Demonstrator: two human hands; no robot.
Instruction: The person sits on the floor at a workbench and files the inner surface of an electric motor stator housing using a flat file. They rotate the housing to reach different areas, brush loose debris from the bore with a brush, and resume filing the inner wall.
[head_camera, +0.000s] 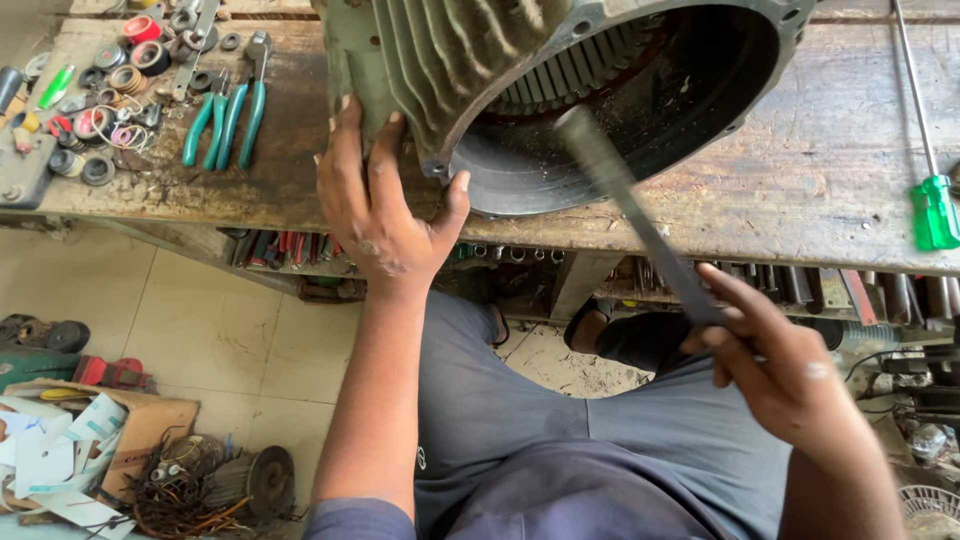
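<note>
- Left hand (375, 210): fingers spread flat against the finned motor housing (560, 90), which lies on its side at the wooden workbench (820, 170) edge.
- Right hand (775, 365): clenched around a metal rod (630, 205), blurred, possibly a chisel, its tip at the housing's open mouth.

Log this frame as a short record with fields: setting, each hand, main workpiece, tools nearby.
Setting: worn wooden workbench, tiled floor below
Left hand: open, palm pressed against the finned motor housing
Right hand: grip closed on a long dark metal rod, its tip blurred inside the housing's opening
Workpiece: housing lies on its side, slotted stator core visible within
Nearby: teal-handled pliers, green-handled screwdriver, bearings and rings
</note>
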